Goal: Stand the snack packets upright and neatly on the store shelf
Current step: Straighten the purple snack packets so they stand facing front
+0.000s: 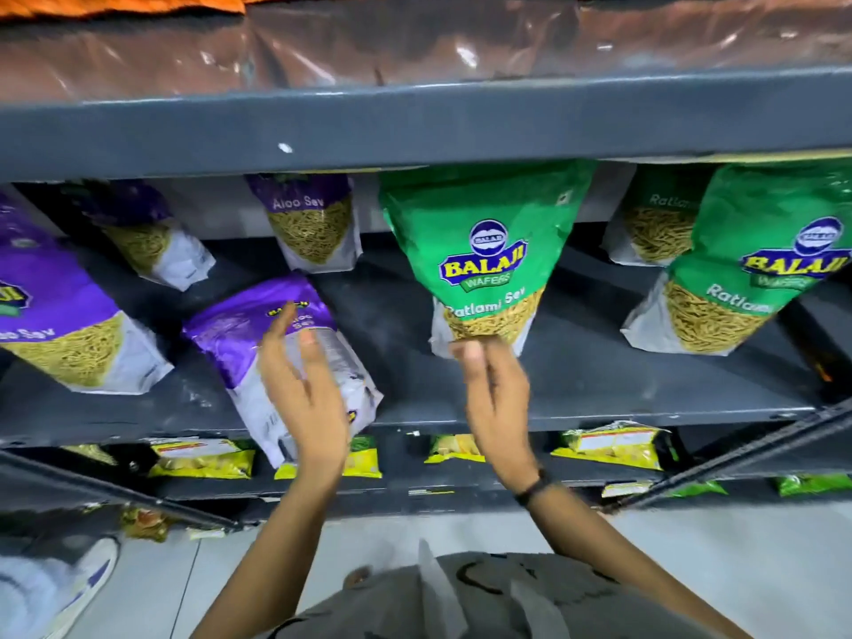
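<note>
A green Ratlami Sev packet (484,232) stands upright at the middle of the dark shelf (599,362). My right hand (498,398) is at its bottom edge, fingertips touching it; blur hides whether they pinch it. A purple Aloo Sev packet (249,334) lies tilted near the shelf's front edge. My left hand (304,394) is just in front of it, fingers spread, holding nothing. More purple packets lean at the left (55,315) and at the back (313,223). Another green packet (737,279) leans at the right.
The upper shelf's grey lip (415,131) hangs low over the packet tops. Yellow packets (203,456) lie on the lower shelf. A slanted metal bar (737,458) crosses at the right. A shoe (83,588) is on the floor at the lower left.
</note>
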### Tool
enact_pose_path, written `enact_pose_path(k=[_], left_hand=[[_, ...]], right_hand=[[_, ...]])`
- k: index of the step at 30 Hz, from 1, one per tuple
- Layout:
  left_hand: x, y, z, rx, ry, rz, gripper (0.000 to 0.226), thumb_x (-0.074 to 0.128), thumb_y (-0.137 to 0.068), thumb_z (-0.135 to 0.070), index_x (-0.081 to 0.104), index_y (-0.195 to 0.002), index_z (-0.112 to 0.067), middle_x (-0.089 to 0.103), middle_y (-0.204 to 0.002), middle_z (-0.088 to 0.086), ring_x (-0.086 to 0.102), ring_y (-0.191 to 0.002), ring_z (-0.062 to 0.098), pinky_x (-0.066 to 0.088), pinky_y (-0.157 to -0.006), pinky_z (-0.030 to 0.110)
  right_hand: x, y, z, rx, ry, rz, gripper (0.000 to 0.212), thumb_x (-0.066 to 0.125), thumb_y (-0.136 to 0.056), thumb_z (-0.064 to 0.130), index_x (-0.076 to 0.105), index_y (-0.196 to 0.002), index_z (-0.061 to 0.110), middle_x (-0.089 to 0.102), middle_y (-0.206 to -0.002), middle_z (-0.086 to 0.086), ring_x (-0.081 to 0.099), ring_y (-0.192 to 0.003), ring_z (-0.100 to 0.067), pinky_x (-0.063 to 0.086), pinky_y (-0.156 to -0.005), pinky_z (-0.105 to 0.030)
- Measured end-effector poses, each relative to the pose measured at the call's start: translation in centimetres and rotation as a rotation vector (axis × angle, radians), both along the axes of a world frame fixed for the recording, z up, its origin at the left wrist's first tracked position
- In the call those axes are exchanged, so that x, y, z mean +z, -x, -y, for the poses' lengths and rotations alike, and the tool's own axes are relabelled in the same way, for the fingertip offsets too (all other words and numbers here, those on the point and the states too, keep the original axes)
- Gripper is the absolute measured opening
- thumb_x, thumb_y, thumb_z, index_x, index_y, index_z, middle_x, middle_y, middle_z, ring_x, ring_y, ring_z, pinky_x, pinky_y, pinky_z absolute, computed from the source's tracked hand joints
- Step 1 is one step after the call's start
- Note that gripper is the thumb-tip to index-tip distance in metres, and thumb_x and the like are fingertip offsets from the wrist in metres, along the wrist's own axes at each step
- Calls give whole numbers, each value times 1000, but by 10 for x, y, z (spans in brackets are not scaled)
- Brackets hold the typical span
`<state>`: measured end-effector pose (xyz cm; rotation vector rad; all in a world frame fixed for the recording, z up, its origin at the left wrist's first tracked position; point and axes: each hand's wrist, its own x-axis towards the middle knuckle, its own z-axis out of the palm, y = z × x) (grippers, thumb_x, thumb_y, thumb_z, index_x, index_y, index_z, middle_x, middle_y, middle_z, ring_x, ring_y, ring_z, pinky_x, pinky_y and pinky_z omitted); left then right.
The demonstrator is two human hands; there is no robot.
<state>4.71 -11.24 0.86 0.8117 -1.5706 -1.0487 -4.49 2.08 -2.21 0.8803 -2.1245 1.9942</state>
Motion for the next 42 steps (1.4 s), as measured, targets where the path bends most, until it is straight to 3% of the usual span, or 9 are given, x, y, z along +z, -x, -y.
enact_pose_path(k=[5, 8, 11, 14, 22, 27, 32, 37, 42], left_hand=[[-22, -60, 76, 209, -417, 498, 69, 61, -77, -50, 48, -122, 1, 55, -123, 28, 52, -116, 40, 41, -100, 48], [-29, -86, 91, -225, -820, 496, 58, 69, -71, -50, 51, -114, -15, 67, -102, 4, 68, -87, 18, 57, -64, 33], [-42, -93, 96, -537, -1078, 513, 46, 64, -70, -55, 63, -106, -26, 70, -96, -6, 65, -83, 10, 51, -64, 29], [-47, -93, 103, -608, -1042, 438, 44, 67, -74, -44, 61, -113, -24, 71, -108, -2, 66, -96, 17, 56, -70, 34], [4, -63, 172, -797, -373, 298, 47, 75, -71, -14, 51, -109, -27, 66, -113, -3, 63, -101, 9, 54, -82, 25], [-17, -39, 208, -784, -154, 432, 76, 80, -62, -11, 40, -126, -10, 57, -126, 13, 56, -117, 26, 49, -98, 40], [-59, -47, 203, -762, -152, 554, 84, 74, -59, -27, 37, -132, -10, 55, -132, 12, 52, -122, 27, 42, -104, 49], [-68, -45, 210, -790, -221, 472, 59, 76, -69, -24, 44, -119, -24, 60, -120, 0, 59, -110, 11, 48, -99, 37], [-56, -37, 205, -734, -562, 221, 52, 10, -88, -63, 41, -124, -42, 44, -141, -9, 41, -128, 5, 28, -113, 30]], right_hand=[[5, -1, 89, 331, -388, 458, 35, 56, -92, 29, 58, -118, 5, 60, -108, -7, 55, -98, -13, 42, -83, -11], [1, 2, 117, 524, -639, 689, 46, 55, -89, 46, 62, -120, 14, 65, -123, -5, 59, -110, -14, 44, -100, -26], [-1, -5, 120, 577, -601, 791, 42, 63, -84, 43, 66, -116, 15, 69, -111, 4, 65, -91, -1, 54, -78, -14], [0, -12, 116, 555, -508, 829, 27, 68, -83, 33, 71, -101, 13, 72, -92, 2, 63, -76, -4, 49, -57, -9], [52, -10, 130, 480, -169, 507, 40, 66, -83, 7, 53, -121, 5, 64, -115, -18, 56, -100, -23, 43, -84, -43], [30, -10, 149, 375, -191, 404, 67, 69, -74, -10, 37, -132, -1, 54, -133, -17, 53, -116, -16, 47, -100, -30], [-31, -29, 151, 287, -247, 467, 60, 67, -78, -6, 38, -130, 0, 54, -122, -8, 53, -113, -21, 53, -89, -28], [-32, -46, 150, 148, -231, 430, 82, 75, -75, 9, 30, -143, 10, 39, -149, -9, 38, -138, -20, 34, -114, -37], [-31, -112, 163, -202, 21, 547, 58, 61, -88, 30, 37, -139, 19, 41, -138, 2, 42, -129, -7, 33, -105, -14]])
